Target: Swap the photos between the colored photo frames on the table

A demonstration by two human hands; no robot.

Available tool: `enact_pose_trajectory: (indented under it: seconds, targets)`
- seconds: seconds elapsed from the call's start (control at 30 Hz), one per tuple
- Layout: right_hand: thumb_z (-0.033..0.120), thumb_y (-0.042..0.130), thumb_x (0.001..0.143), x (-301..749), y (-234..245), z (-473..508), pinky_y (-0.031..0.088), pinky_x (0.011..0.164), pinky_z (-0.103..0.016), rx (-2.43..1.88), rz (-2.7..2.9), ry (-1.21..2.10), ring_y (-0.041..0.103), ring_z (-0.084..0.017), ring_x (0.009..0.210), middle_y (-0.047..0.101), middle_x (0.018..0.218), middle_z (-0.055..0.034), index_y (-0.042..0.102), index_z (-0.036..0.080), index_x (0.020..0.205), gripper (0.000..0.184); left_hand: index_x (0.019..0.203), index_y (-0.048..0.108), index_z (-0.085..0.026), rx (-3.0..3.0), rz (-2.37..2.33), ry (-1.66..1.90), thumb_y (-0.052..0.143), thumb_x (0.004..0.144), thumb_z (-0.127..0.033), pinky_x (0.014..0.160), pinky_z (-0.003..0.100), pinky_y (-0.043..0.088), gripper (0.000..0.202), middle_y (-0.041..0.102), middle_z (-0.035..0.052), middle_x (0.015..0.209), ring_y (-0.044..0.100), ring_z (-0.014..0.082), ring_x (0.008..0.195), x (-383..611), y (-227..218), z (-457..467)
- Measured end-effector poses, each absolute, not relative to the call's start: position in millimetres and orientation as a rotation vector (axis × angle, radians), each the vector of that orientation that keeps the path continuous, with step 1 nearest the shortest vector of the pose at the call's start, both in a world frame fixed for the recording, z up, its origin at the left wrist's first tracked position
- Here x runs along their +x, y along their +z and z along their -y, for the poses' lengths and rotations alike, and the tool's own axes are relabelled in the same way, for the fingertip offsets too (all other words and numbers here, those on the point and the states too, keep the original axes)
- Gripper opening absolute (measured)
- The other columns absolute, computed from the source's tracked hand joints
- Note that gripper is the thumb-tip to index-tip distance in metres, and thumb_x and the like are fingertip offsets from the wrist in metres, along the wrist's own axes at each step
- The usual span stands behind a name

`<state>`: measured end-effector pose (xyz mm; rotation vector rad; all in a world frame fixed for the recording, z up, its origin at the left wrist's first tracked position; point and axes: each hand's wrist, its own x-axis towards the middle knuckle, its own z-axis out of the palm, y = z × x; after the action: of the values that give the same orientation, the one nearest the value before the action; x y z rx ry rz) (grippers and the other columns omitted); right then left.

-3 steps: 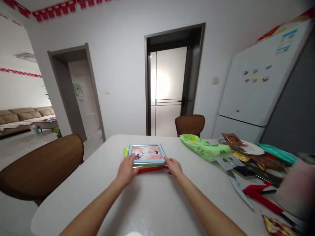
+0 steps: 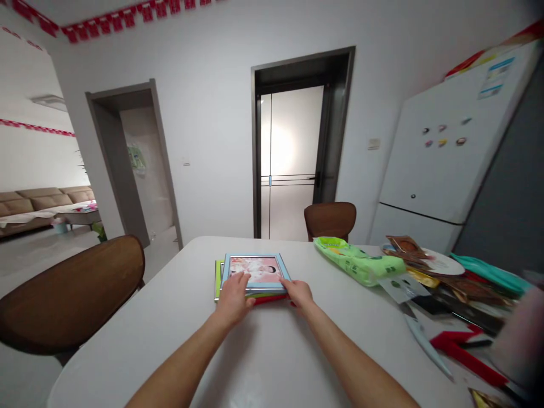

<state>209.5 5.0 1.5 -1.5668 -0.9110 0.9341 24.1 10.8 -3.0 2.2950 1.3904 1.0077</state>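
Note:
A light blue picture frame (image 2: 255, 287) with a pink picture lies on top of a small stack in front of me on the table. Under it, a green frame (image 2: 218, 277) sticks out on the left and a red edge (image 2: 271, 299) shows at the front. My left hand (image 2: 233, 297) rests over the blue frame's near left edge, fingers stretched onto the picture and thumb apart, low by the red edge. At the near right corner, my right hand (image 2: 299, 294) grips the blue frame, thumb on top; its other fingers are mostly hidden.
On the white table (image 2: 170, 340), a green plastic packet (image 2: 361, 266) lies to the right. Beyond it are a light blue-handled knife (image 2: 429, 345), a red angled object (image 2: 463, 354) and a blurred pink item (image 2: 521, 334). Brown chairs (image 2: 76, 294) stand left and behind.
My left hand has slid right along the near edge, from the blue frame's corner onto the picture. My right hand stays at its corner. The view has tipped up slightly.

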Motion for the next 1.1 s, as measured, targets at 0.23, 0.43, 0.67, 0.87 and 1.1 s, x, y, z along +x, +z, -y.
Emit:
enact_pose_trajectory:
  seconds: [0.23, 0.43, 0.67, 0.87, 1.1]
  targets:
    - [0.027, 0.050, 0.072, 192, 6, 13, 0.047, 0.049, -0.025, -1.345, 0.769, 1.066, 0.057, -0.014, 0.064, 0.058, 0.071, -0.0017, 0.048, 0.016, 0.080, 0.013, 0.111, 0.046, -0.020, 2.489, -1.381, 0.879, 0.056, 0.063, -0.008, 0.099, 0.040, 0.020, 0.051, 0.042, 0.0082, 0.125, 0.032, 0.0240, 0.118, 39, -10, -10]
    - [0.047, 0.045, 0.071, 173, 60, 68, 0.047, 0.059, -0.027, -0.961, 0.918, 1.091, 0.058, -0.015, 0.073, 0.060, 0.085, -0.0008, 0.047, 0.021, 0.086, 0.030, 0.109, 0.047, -0.022, 2.391, -1.333, 1.134, 0.044, 0.070, -0.004, 0.095, 0.031, 0.030, 0.043, 0.051, 0.0030, 0.116, 0.043, 0.0182, 0.109, 21, 35, 29]
    - [0.047, 0.051, 0.068, 176, 41, 103, 0.045, 0.068, -0.028, -1.086, 1.010, 0.981, 0.055, -0.018, 0.091, 0.057, 0.104, -0.0037, 0.043, 0.025, 0.107, 0.046, 0.095, 0.053, -0.015, 1.465, -0.984, 1.585, 0.051, 0.071, -0.025, 0.075, 0.028, 0.044, 0.025, 0.062, 0.0029, 0.090, 0.057, 0.0186, 0.083, 0, 62, 103]
    - [0.045, 0.050, 0.069, 165, 10, 129, 0.045, 0.061, -0.026, -1.195, 1.138, 1.160, 0.058, -0.017, 0.071, 0.064, 0.081, -0.0017, 0.053, 0.020, 0.091, 0.033, 0.090, 0.054, -0.014, 0.920, -0.923, 1.399, 0.061, 0.061, -0.023, 0.071, 0.028, 0.045, 0.031, 0.065, 0.0037, 0.084, 0.060, 0.0180, 0.077, -13, 12, 132]
    - [0.041, 0.051, 0.069, 171, 10, 144, 0.041, 0.055, -0.024, -1.288, 1.294, 1.246, 0.056, -0.014, 0.061, 0.061, 0.067, 0.0022, 0.050, 0.019, 0.095, 0.034, 0.094, 0.054, -0.012, 0.813, -0.824, 1.068, 0.060, 0.061, -0.025, 0.068, 0.035, 0.048, 0.036, 0.066, 0.0087, 0.079, 0.062, 0.0220, 0.071, -21, -12, 145]
